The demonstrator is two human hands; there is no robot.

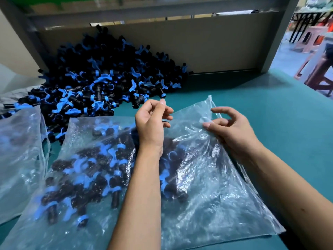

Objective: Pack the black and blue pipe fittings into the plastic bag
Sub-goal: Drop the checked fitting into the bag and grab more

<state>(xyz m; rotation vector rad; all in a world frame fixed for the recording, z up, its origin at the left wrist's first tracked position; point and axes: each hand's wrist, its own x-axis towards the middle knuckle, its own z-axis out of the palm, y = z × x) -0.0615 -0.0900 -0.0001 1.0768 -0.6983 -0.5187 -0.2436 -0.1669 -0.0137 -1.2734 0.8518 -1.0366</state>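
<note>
**Both hands at the mouth of a part-filled bag**

Head view: Your left hand [153, 121] hovers over the upper middle of the plastic bag [207, 195], palm turned toward you, fingers loosely curled. A small dark bit shows just under its fingertips; whether you are actually holding a fitting there cannot be told. Your right hand [232, 129] sits at the bag's upper right part, near its corner, with thumb and forefinger pinching the clear film while the other fingers arch above it. The two hands are apart, with a stretch of film between them.

The bag lies flat on the green table [270, 98], and your left forearm crosses it. Through the plastic you can see bagged fittings [100, 170], black bodies with blue wings, gathered mostly in the left and middle portion; the right portion shows mainly crinkled film.

The loose pile of fittings [100, 76] is heaped beyond the bag, on the left side of the table, banked against a grey back panel [216, 44]. A second bag [19, 152] lies at the left edge, touching the first one. A pink stool [306, 40] stands blurred at the far right, off the table.
</note>
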